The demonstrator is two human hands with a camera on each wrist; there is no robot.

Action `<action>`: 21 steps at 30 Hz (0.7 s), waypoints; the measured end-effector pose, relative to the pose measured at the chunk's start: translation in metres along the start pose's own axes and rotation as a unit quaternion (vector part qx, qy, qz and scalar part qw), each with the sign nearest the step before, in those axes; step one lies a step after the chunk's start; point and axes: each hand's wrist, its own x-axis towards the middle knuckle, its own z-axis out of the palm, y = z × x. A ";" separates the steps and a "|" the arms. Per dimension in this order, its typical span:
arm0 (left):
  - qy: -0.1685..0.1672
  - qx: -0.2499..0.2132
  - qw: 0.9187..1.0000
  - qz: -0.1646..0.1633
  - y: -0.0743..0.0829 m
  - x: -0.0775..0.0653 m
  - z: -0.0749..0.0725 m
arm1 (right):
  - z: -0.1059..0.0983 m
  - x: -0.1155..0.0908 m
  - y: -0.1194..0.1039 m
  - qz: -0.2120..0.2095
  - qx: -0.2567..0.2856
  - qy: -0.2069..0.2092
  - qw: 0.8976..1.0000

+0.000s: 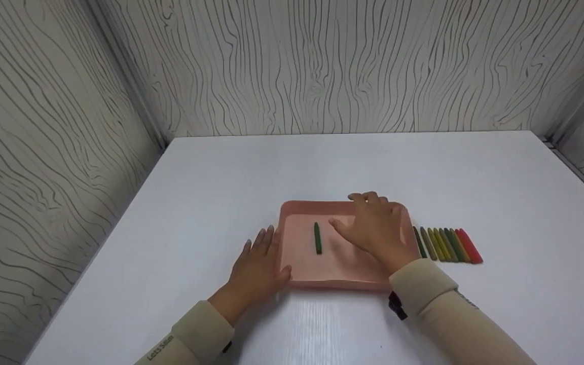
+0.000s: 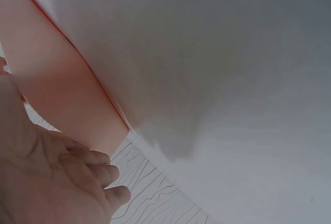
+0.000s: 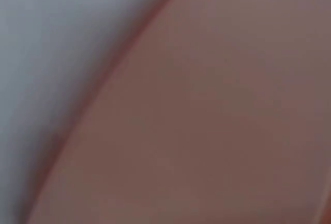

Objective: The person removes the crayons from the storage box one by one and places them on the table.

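Observation:
A shallow pink tray [image 1: 342, 285] lies on the white table, with one dark green crayon [image 1: 318, 238] on its floor. My left hand [image 1: 256, 264] lies along the tray's left side, fingers straight and thumb near the front left corner. In the left wrist view, the same hand [image 2: 54, 182] is beside the tray's outer wall [image 2: 64, 74]. Over the right part of the tray hovers my right hand [image 1: 375, 228], thumb and fingers spread, with nothing seen in its grasp. The right wrist view shows only the blurred pink tray wall [image 3: 196, 110], not the hand.
Just right of the tray, several crayons lie side by side, greens and yellows, ending in a red crayon [image 1: 468, 246]. My right forearm partly covers the tray's front right corner. Wood-patterned panels [image 1: 317, 66] stand behind the white table [image 1: 211, 182] and at its sides.

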 end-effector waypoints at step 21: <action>0.006 0.018 1.000 -0.006 -0.001 0.002 0.005 | 0.037 0.002 -0.027 0.007 0.000 -0.088 0.996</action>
